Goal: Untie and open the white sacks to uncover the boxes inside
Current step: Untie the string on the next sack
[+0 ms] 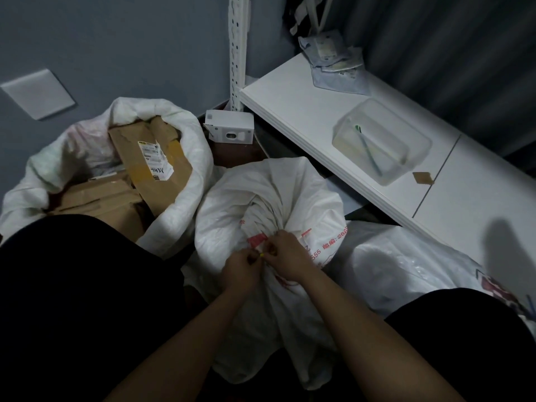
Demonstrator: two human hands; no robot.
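Right now both hands meet at the gathered neck of the tied sack [269, 204], the white one in the middle of the floor, just in front of the person. The left hand [242, 265] has its fingers curled in tight, pinching at a small yellow tie [262, 254] that sits right between the two hands. The right hand [285, 256] mirrors it, fingertips bunched and nipping the same spot from the other side, so the tie lies at the very tips of both sets of fingers, with the twisted sack cloth rising just beyond them. Red print shows on the sack beside the right wrist. To the left, the open sack [179, 175] stands with its rim rolled down, and brown cardboard boxes [150, 166] show inside, one bearing a white label. A third white sack [400, 265] lies to the right, below the front edge of the white shelf [290, 94]. On that shelf sits a clear plastic tub [383, 140]. A small white box [229, 126] sits by the shelf's near left corner.
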